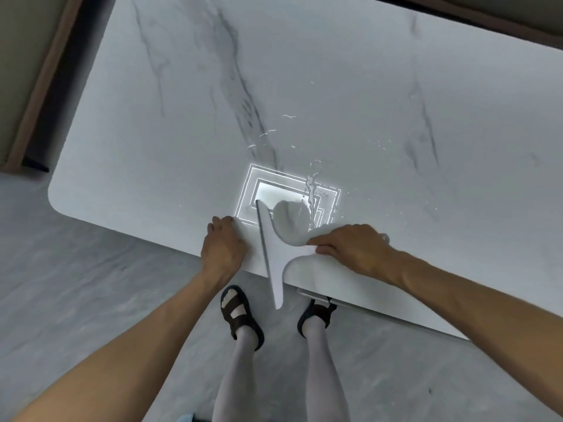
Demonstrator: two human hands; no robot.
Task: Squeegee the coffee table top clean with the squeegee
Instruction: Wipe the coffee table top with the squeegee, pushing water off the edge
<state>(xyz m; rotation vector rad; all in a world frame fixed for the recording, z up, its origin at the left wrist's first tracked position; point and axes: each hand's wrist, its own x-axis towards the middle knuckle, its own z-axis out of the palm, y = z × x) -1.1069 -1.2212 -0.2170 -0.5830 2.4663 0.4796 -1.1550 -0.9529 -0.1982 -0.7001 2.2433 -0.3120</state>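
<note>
A white marble coffee table top (350,86) with grey veins fills most of the view. A white squeegee (274,251) stands on its near edge, its dark blade running away from me and its lower end hanging past the edge. My right hand (350,248) grips the squeegee's handle from the right. My left hand (224,242) rests on the table edge just left of the blade, fingers apart and holding nothing. Water drops and streaks (310,190) lie on the top just beyond the blade, around a bright reflection of a ceiling light.
Grey floor (91,284) lies in front of the table, where my feet in dark sandals (240,315) stand. A brown wooden edge (39,86) runs along the far left. A dark strip borders the table's far right side.
</note>
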